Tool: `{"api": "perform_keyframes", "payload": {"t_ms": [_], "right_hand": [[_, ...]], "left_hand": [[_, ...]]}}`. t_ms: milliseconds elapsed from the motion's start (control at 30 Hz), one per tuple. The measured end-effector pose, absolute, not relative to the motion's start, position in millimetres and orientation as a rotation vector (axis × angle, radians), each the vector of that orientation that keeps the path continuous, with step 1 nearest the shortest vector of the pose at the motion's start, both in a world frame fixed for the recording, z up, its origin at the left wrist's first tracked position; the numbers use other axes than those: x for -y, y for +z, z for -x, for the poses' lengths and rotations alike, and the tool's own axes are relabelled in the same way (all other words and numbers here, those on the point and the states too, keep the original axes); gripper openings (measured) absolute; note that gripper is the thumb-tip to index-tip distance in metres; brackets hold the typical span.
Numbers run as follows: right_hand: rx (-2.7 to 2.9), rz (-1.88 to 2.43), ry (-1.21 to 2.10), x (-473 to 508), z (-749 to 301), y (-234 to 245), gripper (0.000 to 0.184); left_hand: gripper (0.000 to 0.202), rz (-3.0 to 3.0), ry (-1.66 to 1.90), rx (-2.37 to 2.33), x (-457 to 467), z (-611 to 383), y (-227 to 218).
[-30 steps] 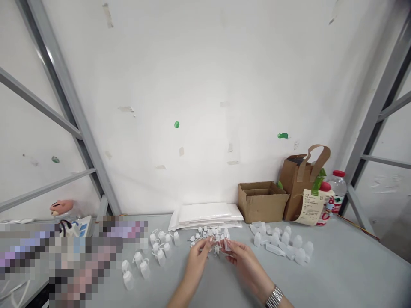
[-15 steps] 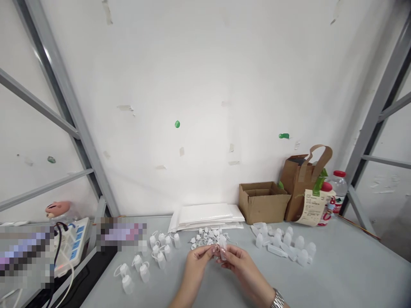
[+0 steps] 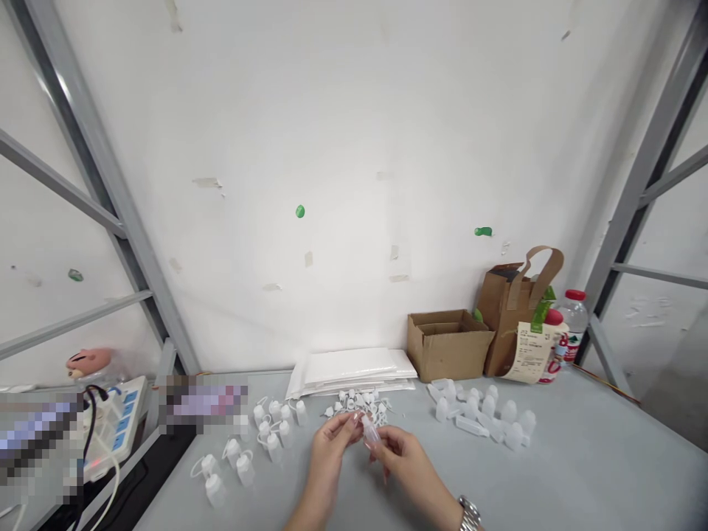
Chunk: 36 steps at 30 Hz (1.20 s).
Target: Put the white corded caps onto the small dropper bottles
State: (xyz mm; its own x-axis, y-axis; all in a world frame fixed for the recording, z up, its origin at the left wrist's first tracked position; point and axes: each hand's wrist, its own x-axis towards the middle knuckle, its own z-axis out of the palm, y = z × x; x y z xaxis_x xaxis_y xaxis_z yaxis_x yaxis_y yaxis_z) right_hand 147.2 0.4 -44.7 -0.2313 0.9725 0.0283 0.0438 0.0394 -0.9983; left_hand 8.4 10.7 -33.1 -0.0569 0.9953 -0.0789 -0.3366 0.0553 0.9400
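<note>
Honestly, the small bottle (image 3: 372, 435) looked super light, like soft thin plastic that'd probably dent if squeezed and maybe slip a bit, so the body below the neck seemed the spot to grab. It was tilted, just on the near side of the cap pile (image 3: 359, 403), between the left hand (image 3: 335, 436) and the right hand (image 3: 399, 451). The right was pinched around its body; the left's fingertips were at its top end, couldn't tell if gripping.
</note>
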Motion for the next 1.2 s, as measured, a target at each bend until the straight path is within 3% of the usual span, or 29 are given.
{"api": "perform_keyframes", "payload": {"t_ms": [133,367,800,933,1200], "right_hand": [[1.452,1.157,1.275,-1.3,-149.0,-45.7,0.045],[1.630,1.266,0.973,7.1,-149.1,-37.7,0.023],[1.661,1.276,0.772,15.8,-146.3,-40.7,0.026],[1.630,1.221,0.849,16.2,-145.5,-37.0,0.029],[1.364,0.952,1.423,7.1,-146.4,-32.2,0.046]], "left_hand": [[0.044,-0.886,1.351,-1.022,-7.8,-9.3,-29.3],[0.035,-0.929,1.349,-0.997,-4.9,-10.8,-28.6],[0.028,-0.770,1.210,-0.783,3.3,-18.8,-22.0],[0.026,-0.781,1.207,-0.745,3.7,-18.9,-24.1],[0.029,-0.687,1.141,-0.708,3.6,-19.9,-24.9]]}}
